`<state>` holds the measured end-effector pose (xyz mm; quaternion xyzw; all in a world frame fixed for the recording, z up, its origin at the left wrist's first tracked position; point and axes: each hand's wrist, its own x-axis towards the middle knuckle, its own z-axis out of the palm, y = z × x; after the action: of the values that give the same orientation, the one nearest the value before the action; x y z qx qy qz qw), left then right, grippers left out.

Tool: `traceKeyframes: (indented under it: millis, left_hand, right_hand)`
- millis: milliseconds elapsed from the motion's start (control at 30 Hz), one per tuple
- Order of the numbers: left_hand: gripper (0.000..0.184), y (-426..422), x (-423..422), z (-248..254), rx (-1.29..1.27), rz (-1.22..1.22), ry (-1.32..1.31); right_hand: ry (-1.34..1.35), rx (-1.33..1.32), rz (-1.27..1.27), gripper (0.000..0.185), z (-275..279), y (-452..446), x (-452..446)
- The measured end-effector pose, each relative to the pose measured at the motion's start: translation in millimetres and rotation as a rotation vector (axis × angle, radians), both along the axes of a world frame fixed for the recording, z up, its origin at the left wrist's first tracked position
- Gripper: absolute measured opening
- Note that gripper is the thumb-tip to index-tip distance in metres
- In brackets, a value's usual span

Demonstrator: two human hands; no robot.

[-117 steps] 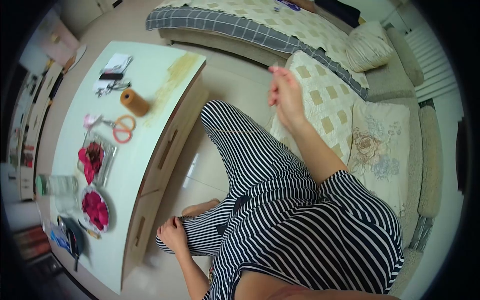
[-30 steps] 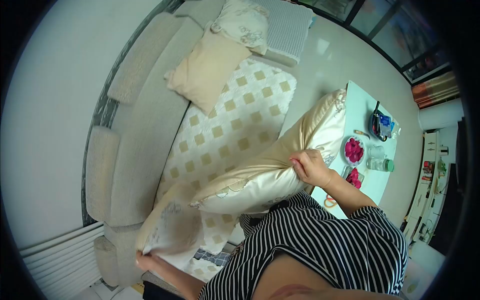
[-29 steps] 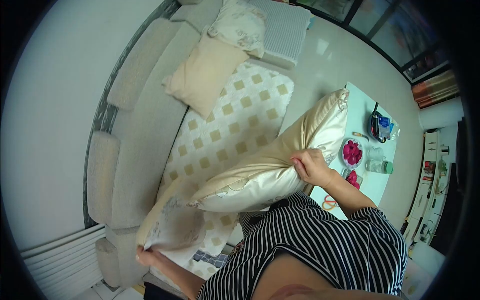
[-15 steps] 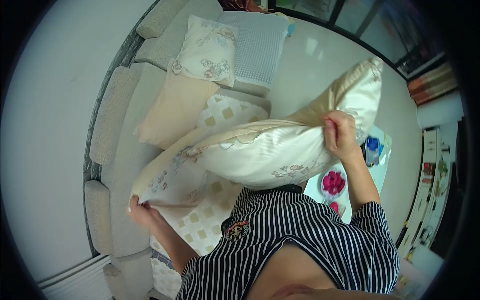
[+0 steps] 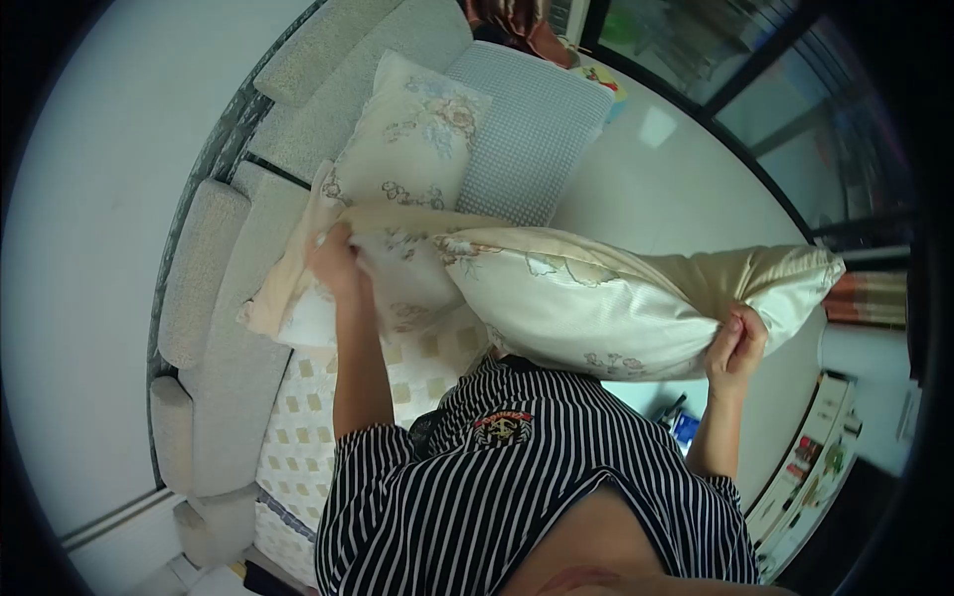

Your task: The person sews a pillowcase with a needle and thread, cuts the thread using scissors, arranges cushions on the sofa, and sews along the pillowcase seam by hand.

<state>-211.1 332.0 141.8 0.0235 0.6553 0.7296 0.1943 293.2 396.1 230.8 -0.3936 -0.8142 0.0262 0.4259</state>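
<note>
Sofa [image 5: 227, 427] seen along the left and top; far section covered in grey textured fabric [image 5: 527, 129], nearer seat in a beige-checked quilted cover [image 5: 303, 432]. Only a strip of the white table [image 5: 646, 395] left visible under the held bedding, where the petal bowl was in view half a second ago.

Cream satin pillow [image 5: 586, 308], largest held item, suspended crosswise in front of the striped shirt, tilt flattened since the last frame: its far end was angled up then, is nearly level now. Flowered cushion [image 5: 407, 268] hung beside it, overlapped by the satin pillow's left end, raised from a lower spot toward the sofa's far section. A second floral cushion [image 5: 393, 139] is propped behind, resting on the sofa. Both held pieces thus judged to be lifted and shifted together, one per hand.

Right hand [image 5: 737, 343]: fingers curled into a fist, satin bunched and pinched near the pillow's right end. Left hand [image 5: 338, 260]: moved up and inward, motion-blurred; appears to be closed on the flowered cushion's beige edge, exact finger placement not tellable.

Blue packet [image 5: 684, 429], smallest noted, partly seen beside the right forearm, untouched.
</note>
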Motion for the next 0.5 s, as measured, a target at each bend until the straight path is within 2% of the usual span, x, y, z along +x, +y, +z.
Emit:
traceKeyframes:
  millis: [33, 100, 167, 233, 300, 333, 400, 433, 500]
  left_hand:
    - [0.009, 29, 12, -2, -0.010, 0.000, -0.007]
    - [0.008, 88, 27, -22, 0.123, -0.024, 0.002]
    - [0.012, 152, 16, -56, 0.060, -0.093, -0.009]
    - [0.016, 202, 13, -77, -0.006, -0.261, 0.009]
    - [0.023, 194, 12, -128, -0.231, -0.546, 0.321]
    - [0.023, 195, 25, -124, -0.248, -0.517, 0.311]
    - [0.033, 175, 53, -112, -0.290, -0.415, 0.451]
    - [0.033, 149, 55, -114, -0.304, -0.393, 0.443]
    - [0.039, 85, 39, -122, -0.474, -0.235, 0.650]
  right_hand:
    - [0.008, -0.007, 0.025, 0.013, -9, 20, 6]
    - [0.149, -0.260, -0.017, 0.011, -23, 59, 11]
    - [0.153, -0.240, 0.068, 0.012, -37, 119, 3]
    - [0.087, -0.271, 0.084, 0.011, -54, 161, -5]
    - [0.065, -0.266, 0.147, 0.010, -45, 133, 25]
    - [0.025, -0.281, 0.206, 0.010, -47, 151, 26]
    - [-0.043, -0.313, 0.278, 0.010, -41, 158, 23]
    - [-0.048, -0.322, 0.302, 0.010, -41, 158, 24]
    - [-0.137, -0.230, 0.353, 0.010, -44, 158, 26]
